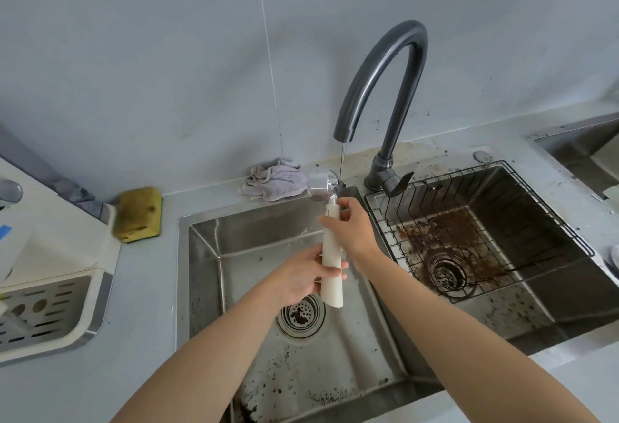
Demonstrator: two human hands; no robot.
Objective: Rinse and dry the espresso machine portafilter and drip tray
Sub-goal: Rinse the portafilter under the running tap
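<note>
I hold the portafilter upright over the left sink basin. Its long white handle points down toward me and its shiny metal basket head sits at the top, under a thin stream of water from the dark curved faucet. My left hand grips the lower part of the handle. My right hand holds the upper part, just below the metal head. The drip tray, white with a slotted metal grate, rests on the counter at the far left.
A crumpled grey cloth lies behind the sink at the wall. A yellow sponge sits on the counter to the left. The right basin holds a black wire rack over brown coffee stains. Coffee grounds speckle the left basin floor near its drain.
</note>
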